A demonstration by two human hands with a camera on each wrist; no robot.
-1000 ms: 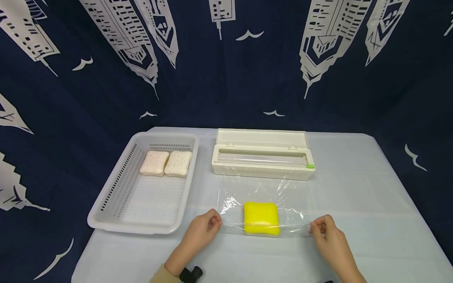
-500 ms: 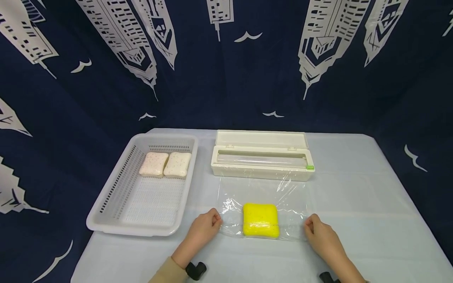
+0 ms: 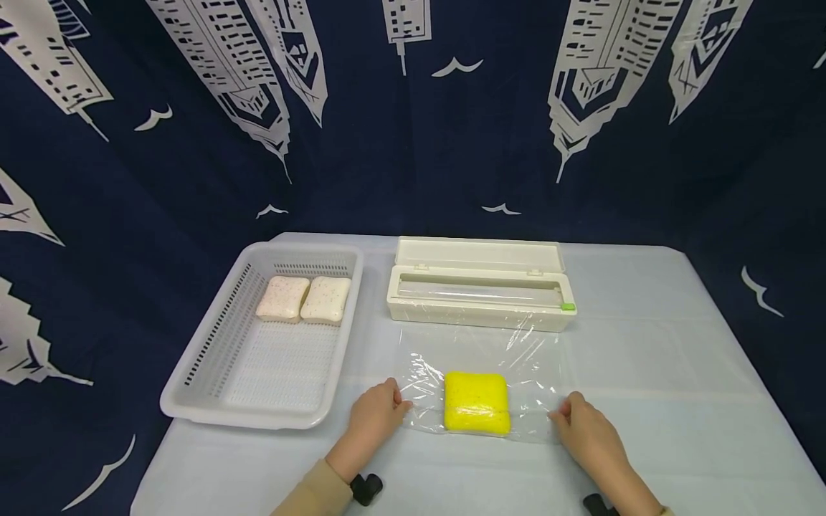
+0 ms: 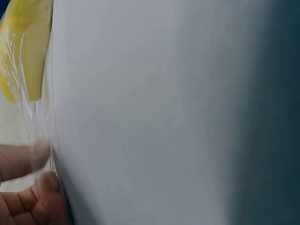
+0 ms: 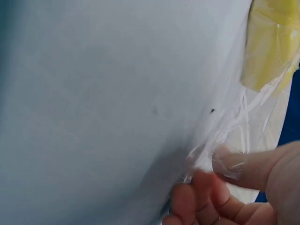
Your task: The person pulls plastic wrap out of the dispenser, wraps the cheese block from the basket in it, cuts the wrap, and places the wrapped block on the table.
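A sheet of clear plastic wrap [image 3: 422,351] stretches from the dispenser box [image 3: 477,315] toward me and lies over a yellow, rounded, soap-like block [image 3: 477,403]. At the sheet's near left corner, my left hand [image 3: 377,411] pinches the wrap's edge. My right hand [image 3: 589,428] pinches the near right corner between thumb and curled fingers. In the left wrist view the film runs by the thumb [image 4: 21,161] and fingertips, with the yellow block [image 4: 30,51] beyond. Creased film also bunches at the right fingertips [image 5: 183,201] in the right wrist view.
To the left stands a white perforated basket [image 3: 271,423] with two pale speckled blocks [image 3: 305,299] at its far end. The dispenser's lid [image 3: 477,252] is raised, and a roll lies inside. A white cloth covers the table [image 3: 665,322]; a dark patterned curtain [image 3: 413,165] hangs behind.
The near edge of the wrap has come down over the front of the yellow block. My right hand has shifted slightly left and down; the left has hardly moved.
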